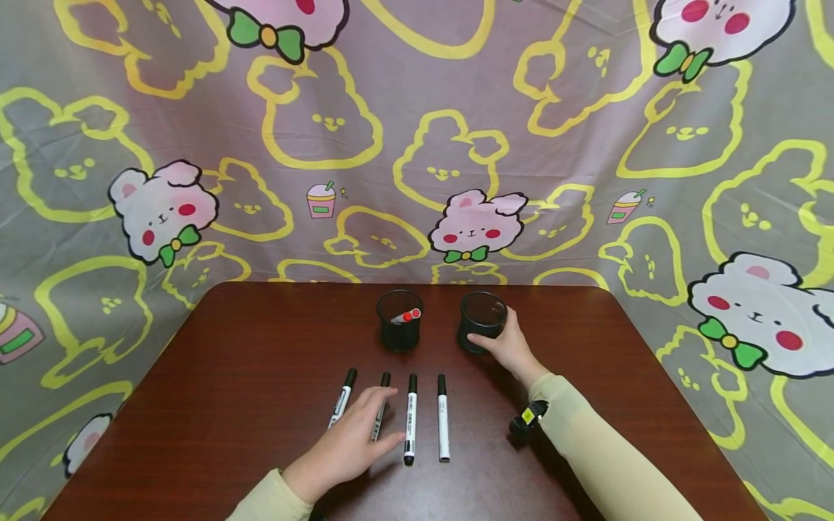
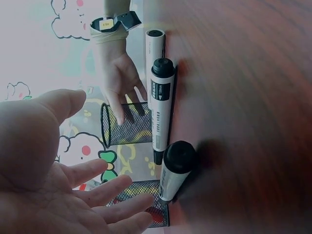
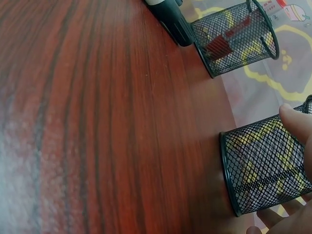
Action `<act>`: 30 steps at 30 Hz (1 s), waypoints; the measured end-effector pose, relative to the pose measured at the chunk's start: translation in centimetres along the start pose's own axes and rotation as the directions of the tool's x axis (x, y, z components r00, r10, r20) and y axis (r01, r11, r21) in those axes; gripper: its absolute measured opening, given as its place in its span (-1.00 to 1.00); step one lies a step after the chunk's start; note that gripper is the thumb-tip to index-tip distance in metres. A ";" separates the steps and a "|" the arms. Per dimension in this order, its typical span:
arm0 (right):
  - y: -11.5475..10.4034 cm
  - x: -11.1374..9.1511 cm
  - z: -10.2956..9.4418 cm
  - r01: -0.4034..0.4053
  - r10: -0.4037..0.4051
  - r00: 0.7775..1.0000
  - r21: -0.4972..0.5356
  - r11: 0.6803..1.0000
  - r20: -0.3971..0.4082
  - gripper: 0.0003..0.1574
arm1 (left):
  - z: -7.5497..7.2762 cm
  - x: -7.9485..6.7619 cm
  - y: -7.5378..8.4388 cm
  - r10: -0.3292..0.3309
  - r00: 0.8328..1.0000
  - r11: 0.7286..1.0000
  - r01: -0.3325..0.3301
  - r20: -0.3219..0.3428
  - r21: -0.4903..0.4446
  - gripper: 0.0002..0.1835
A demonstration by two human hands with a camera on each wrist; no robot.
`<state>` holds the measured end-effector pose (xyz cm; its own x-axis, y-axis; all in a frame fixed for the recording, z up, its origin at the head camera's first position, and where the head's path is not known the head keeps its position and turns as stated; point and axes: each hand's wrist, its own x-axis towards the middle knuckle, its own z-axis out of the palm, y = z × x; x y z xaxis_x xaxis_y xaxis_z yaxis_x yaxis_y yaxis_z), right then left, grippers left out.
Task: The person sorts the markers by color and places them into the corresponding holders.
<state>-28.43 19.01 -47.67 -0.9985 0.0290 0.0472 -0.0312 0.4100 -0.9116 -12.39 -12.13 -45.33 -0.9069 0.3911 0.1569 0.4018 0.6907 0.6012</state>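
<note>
My right hand (image 1: 513, 349) grips a black mesh pen holder (image 1: 470, 334), thumb on the near side and fingers round the far side. In the right wrist view this pen holder (image 3: 265, 165) shows nothing inside its mesh. My left hand (image 1: 345, 441) hovers over black-capped white markers, its fingers spread and holding nothing. It partly covers the leftmost marker (image 1: 342, 399) and the one beside it (image 1: 383, 405). Just right of the thumb lies another marker (image 1: 411, 420), and farther right one more (image 1: 444, 420).
A second mesh pen holder (image 1: 399, 336) stands left of the gripped one, with red-ended markers (image 1: 410, 316) leaning inside. Everything sits on a dark red-brown wooden table (image 1: 260, 362). A patterned curtain (image 1: 391, 87) hangs behind the table and along its sides.
</note>
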 end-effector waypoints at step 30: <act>0.3 0.4 -0.2 0.000 0.001 0.999 -0.026 1.000 0.036 0.19 | -2.3 0.1 -1.7 -0.200 0.971 0.973 0.213 -0.131 0.091 -0.60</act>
<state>-28.87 19.31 -47.83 -0.9995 -0.0034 0.0317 -0.0300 0.4339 -0.9005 -13.46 -14.61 -44.53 -0.9777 0.1615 0.1345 0.2091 0.8106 0.5469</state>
